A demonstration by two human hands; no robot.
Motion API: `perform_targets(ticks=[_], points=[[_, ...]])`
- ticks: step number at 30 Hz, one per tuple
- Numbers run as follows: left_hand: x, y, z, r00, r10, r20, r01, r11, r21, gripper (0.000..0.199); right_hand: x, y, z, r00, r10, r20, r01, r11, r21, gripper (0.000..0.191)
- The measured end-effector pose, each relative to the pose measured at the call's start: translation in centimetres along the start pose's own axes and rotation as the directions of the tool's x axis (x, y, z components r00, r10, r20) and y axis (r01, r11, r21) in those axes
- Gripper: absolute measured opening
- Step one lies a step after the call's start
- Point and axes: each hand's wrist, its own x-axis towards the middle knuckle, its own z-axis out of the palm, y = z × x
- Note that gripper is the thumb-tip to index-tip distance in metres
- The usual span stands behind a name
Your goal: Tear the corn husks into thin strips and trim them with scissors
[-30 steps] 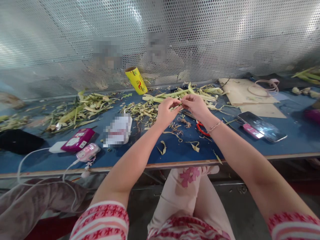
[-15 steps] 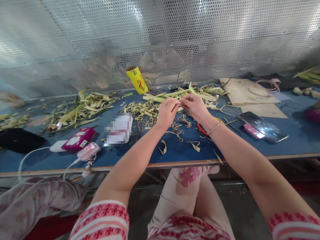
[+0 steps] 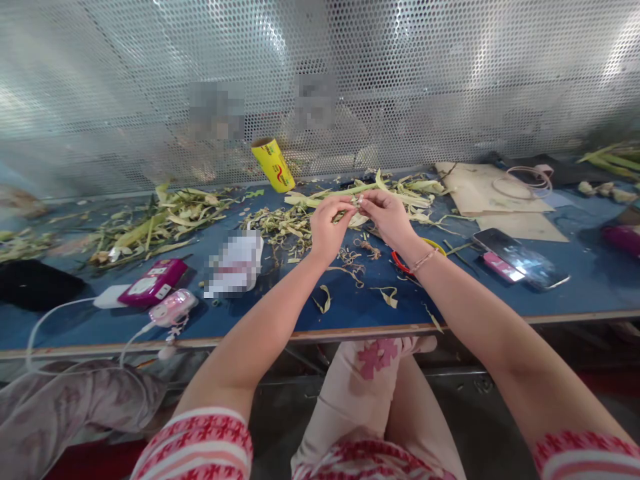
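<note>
My left hand (image 3: 331, 225) and my right hand (image 3: 387, 215) meet fingertip to fingertip over the blue table. Both are closed in a pinch around a small pale piece (image 3: 357, 201), too small to name. Behind and below them lie long pale-green leafy stalks (image 3: 325, 197). Left of my left hand spreads a heap of short, curled plant scraps (image 3: 283, 223). Thin dry strands (image 3: 367, 248) lie under my hands. A red and yellow loop (image 3: 400, 261), perhaps scissor handles, is partly hidden by my right wrist.
A yellow tube (image 3: 274, 167) stands tilted near the perforated metal screen (image 3: 400, 80). Another stalk pile (image 3: 165, 220) lies left. Phone (image 3: 530, 263), brown paper (image 3: 480, 187), purple plug box (image 3: 153, 281) with cable, pink charm case (image 3: 173, 308) and black pouch (image 3: 37, 283) are around. Someone's patterned trouser leg (image 3: 80, 400) shows lower left.
The fingers of both hands have shifted slightly, with more of the pale piece showing between them. The whole view has shifted a little; the things on the table stay put.
</note>
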Motion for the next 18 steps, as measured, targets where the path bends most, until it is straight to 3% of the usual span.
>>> perform_targets(ticks=[18], points=[[-0.17,-0.09,0.02,0.998,-0.001,-0.055,0.000,1.000,-0.011,0.007,0.07,0.57,-0.34,0.996,-0.070,0.047,0.072,0.997,-0.039,0.009]])
